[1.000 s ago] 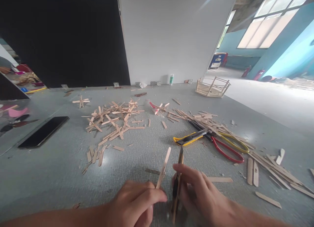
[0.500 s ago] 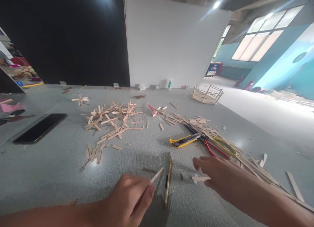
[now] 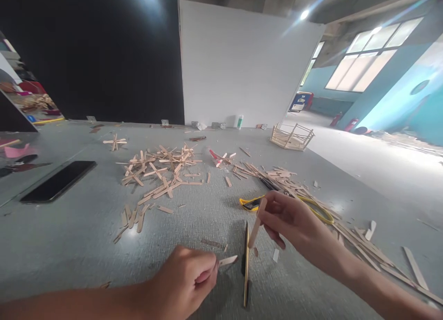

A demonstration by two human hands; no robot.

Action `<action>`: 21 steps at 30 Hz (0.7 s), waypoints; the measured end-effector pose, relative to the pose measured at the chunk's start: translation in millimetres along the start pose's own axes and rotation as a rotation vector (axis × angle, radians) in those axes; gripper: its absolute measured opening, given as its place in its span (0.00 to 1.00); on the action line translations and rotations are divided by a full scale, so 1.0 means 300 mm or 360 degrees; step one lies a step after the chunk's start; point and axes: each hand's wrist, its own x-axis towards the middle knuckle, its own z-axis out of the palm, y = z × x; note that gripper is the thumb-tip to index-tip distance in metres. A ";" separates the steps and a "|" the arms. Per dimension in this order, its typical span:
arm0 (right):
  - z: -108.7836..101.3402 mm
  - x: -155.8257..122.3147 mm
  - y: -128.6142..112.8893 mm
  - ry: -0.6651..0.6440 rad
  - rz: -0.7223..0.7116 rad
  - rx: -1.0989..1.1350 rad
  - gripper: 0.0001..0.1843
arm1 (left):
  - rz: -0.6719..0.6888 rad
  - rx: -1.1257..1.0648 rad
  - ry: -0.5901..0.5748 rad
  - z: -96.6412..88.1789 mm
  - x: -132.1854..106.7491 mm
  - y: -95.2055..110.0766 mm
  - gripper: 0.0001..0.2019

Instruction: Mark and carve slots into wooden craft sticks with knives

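Observation:
My left hand [image 3: 185,283] is closed low in the middle, pinching a short wooden stick [image 3: 228,261] whose tip points right. My right hand [image 3: 294,220] is closed on another wooden stick [image 3: 256,223], held tilted above the table. Between the two hands a thin dark and yellow knife [image 3: 246,264] lies on the grey table [image 3: 86,237], pointing away from me. A yellow utility knife [image 3: 249,202] and scissors with yellow and red handles [image 3: 320,213] lie just behind my right hand, partly hidden by it.
Piles of loose wooden sticks [image 3: 159,170] lie mid-table, and more sticks [image 3: 360,237] spread to the right. A black phone [image 3: 58,180] lies at the left. A small stick-built frame [image 3: 292,136] stands at the back right, a white bottle [image 3: 240,121] by the white board.
My right hand let go of the thin knife, which now lies on the table, reached right and came back holding a wooden stick. My left hand lowered its stick to point right.

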 end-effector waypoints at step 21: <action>0.143 -0.103 0.169 0.0144 -0.1435 -0.0779 0.17 | -0.0714 -0.0486 0.0071 -0.014 0.025 0.017 0.23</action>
